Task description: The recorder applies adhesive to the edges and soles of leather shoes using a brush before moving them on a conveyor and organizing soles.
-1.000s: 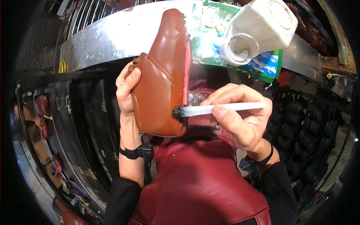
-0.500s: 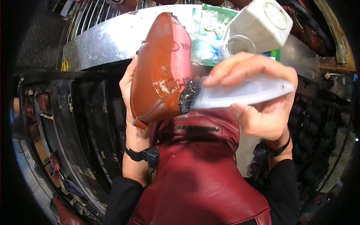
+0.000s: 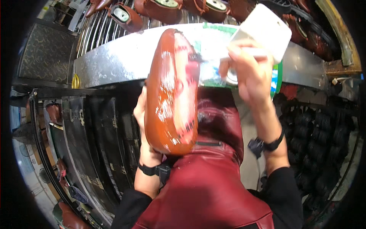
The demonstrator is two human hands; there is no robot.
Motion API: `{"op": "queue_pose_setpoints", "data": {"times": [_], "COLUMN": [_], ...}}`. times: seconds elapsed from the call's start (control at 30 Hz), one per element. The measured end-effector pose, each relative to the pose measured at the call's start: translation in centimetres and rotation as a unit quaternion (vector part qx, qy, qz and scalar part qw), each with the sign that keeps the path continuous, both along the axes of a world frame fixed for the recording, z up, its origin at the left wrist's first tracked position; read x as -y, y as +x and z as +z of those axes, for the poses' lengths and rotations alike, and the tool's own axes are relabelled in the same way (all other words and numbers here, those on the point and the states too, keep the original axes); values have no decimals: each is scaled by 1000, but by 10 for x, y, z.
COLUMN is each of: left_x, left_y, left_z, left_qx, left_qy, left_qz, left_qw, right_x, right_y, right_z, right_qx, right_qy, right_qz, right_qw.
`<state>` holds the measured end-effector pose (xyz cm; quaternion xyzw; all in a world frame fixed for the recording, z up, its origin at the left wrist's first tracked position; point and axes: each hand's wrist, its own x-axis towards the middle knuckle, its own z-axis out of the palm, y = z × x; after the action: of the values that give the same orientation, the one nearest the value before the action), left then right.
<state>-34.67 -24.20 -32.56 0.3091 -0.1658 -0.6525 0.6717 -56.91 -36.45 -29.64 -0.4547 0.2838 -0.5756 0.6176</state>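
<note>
A brown leather shoe upper (image 3: 160, 103) stands at the middle, its toe end towards me, with a pink underside (image 3: 185, 108) facing right. Wet gloss covers its lower edge. My left hand (image 3: 140, 110) grips it from the left, and most of those fingers are hidden behind it. In my right hand (image 3: 251, 74), closed and smeared by motion, is a pale-handled brush (image 3: 217, 58). The dark bristles reach the underside near the far end of the shoe; whether they touch is blurred.
A white squarish container (image 3: 267, 32) stands on a green-edged sheet on the metal bench (image 3: 114, 57). Brown shoes (image 3: 164, 11) line the rack of metal rods behind. Black soles (image 3: 309, 141) are stacked at the right, and a dark cabinet (image 3: 99, 133) stands at the left.
The brush has moved from the near end of the shoe to its far end, away from me. The shoe has turned to show more of its underside and come nearer me.
</note>
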Motion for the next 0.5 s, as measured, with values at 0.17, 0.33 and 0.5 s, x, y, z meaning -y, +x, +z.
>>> {"op": "queue_pose_setpoints", "data": {"times": [0.17,0.33,0.5], "left_x": [-9,-14,-13], "left_y": [33,43,52], "left_z": [-22,-21,-26], "left_qx": [-34,21,35], "left_qy": [-3,-50,-103], "left_qz": [35,30,0], "left_qw": [999,998,994], "right_x": [-85,-81,-66], "right_y": [19,21,33], "right_z": [13,24,50], "right_qx": [99,54,-90], "right_qy": [186,93,-105], "right_qz": [-6,-80,-100], "right_qw": [978,991,985]}}
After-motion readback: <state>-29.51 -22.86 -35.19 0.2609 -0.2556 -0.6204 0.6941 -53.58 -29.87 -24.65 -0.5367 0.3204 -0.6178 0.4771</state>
